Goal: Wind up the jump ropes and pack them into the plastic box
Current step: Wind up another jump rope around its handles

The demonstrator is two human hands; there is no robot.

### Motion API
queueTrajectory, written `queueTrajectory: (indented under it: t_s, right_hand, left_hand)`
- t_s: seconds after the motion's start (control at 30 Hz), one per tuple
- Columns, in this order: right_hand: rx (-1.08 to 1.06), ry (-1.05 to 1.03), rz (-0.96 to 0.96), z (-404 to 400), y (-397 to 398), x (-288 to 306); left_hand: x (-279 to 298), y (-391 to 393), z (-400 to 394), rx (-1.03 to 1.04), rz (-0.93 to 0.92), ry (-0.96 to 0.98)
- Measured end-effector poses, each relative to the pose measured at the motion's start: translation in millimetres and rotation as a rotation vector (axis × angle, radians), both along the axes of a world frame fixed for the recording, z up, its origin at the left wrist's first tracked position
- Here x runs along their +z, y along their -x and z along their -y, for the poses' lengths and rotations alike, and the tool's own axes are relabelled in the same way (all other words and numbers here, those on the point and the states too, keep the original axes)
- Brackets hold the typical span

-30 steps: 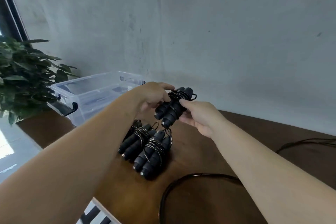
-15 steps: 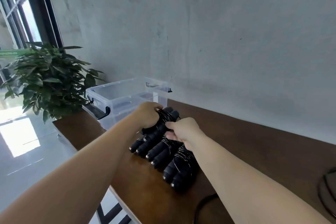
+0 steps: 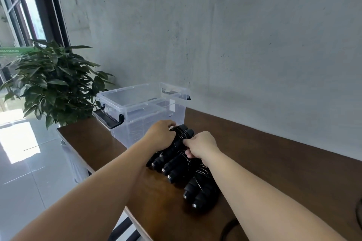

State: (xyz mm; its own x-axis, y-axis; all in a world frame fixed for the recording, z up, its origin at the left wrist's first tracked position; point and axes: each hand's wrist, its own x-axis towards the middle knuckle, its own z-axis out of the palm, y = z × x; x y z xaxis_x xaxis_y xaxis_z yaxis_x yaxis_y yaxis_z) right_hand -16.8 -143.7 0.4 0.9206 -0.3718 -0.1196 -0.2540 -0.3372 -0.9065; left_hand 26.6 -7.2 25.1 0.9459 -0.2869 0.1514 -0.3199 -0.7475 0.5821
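Note:
Three wound jump ropes with black handles lie side by side on the brown table (image 3: 274, 166). My left hand (image 3: 159, 135) and my right hand (image 3: 201, 146) both grip the far bundle (image 3: 181, 136), which rests against the middle bundle (image 3: 174, 166). The near bundle (image 3: 201, 190) lies untouched below my right wrist. The clear plastic box (image 3: 141, 111) stands open just behind my hands, with black latches at both ends; nothing shows inside it.
A leafy potted plant (image 3: 51, 84) stands beyond the table's left end. The grey wall runs along the back. A loose black cord (image 3: 228, 229) curls near the front edge, and another piece shows at the far right (image 3: 359, 213).
The bundle I held in the air has come down onto the table beside the other two. My view has swung left toward the box.

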Motion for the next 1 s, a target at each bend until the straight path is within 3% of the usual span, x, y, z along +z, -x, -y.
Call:
queueTrajectory:
  t_s: [0.27,0.57,0.67,0.87,1.0]
  right_hand:
    - [-0.001,0.027,-0.066,8.3,3.6,7.2]
    - [-0.033,-0.23,-0.014,0.6,-0.4,2.9]
    - [-0.022,-0.172,0.023,0.2,1.6,-0.5]
    - [0.096,0.066,-0.011,-4.6,15.3,-8.4]
    - [0.085,0.212,0.009,-7.8,12.8,-5.4]
  left_hand:
    - [1.1,2.8,7.1,-0.025,0.011,0.06]
    - [4.0,4.1,3.1,0.035,0.02,0.187]
    - [-0.4,7.8,-6.3,0.028,0.029,0.254]
    - [-25.4,16.5,-20.1,-0.01,-0.001,0.1]
    - [-23.3,14.6,-20.5,0.027,0.033,0.131]
